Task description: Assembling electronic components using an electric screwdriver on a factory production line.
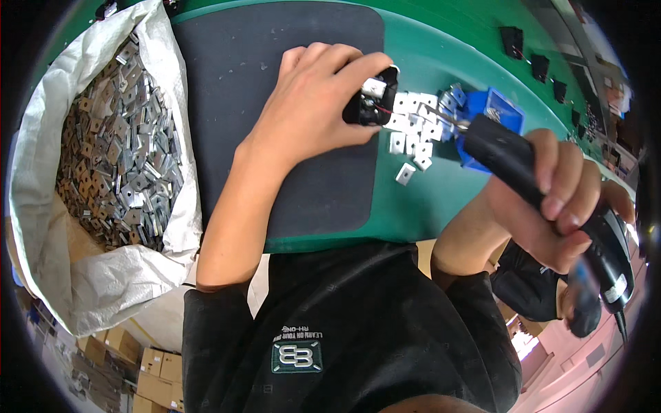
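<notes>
My left hand (306,103) grips a small black plastic housing (369,113) above the right part of the dark grey mat (234,76). A square metal plate (374,87) sits in the housing's open side, and a thin red wire shows beside it. In my right hand (547,196) is a black electric screwdriver (506,155), its cord hanging at the lower right. The screwdriver's bit (447,118) points left toward the housing, apart from it, over loose metal plates (415,127) with holes. Whether the bit tip carries a screw is too small to tell.
A blue bin (508,104) of small metal parts stands right of the loose plates on the green table (406,213). At the left, a white woven sack (31,158) holds many metal plates. Black housings (511,41) line the far right. Another person (527,279) is at the right.
</notes>
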Demonstrator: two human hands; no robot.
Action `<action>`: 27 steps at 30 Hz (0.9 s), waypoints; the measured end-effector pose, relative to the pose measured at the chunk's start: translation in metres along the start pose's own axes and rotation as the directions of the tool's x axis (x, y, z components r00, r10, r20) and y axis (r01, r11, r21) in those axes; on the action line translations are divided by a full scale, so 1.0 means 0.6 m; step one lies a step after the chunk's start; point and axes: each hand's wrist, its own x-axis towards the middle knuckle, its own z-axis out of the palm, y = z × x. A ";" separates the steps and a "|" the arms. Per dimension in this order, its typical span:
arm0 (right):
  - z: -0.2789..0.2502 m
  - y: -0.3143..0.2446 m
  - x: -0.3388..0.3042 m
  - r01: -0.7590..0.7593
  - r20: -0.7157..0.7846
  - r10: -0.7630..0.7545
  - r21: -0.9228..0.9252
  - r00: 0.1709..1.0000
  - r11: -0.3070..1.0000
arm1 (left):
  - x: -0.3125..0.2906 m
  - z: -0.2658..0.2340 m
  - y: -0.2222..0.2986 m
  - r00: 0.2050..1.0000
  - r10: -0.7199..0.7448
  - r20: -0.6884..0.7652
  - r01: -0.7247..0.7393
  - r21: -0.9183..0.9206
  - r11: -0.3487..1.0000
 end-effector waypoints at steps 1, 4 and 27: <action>-0.005 -0.027 0.000 -0.008 0.060 0.010 -0.046 0.998 0.999 | -0.002 0.001 0.001 1.000 0.000 -0.005 0.000 0.010 1.000; -0.009 -0.071 -0.037 0.067 -0.003 -0.068 -0.157 0.998 0.985 | -0.004 0.004 -0.001 0.999 0.041 -0.007 -0.041 0.042 0.998; 0.064 -0.219 -0.193 0.193 -0.304 -0.321 -0.384 0.897 0.903 | -0.009 0.020 -0.028 0.992 0.081 -0.098 -0.072 0.089 0.993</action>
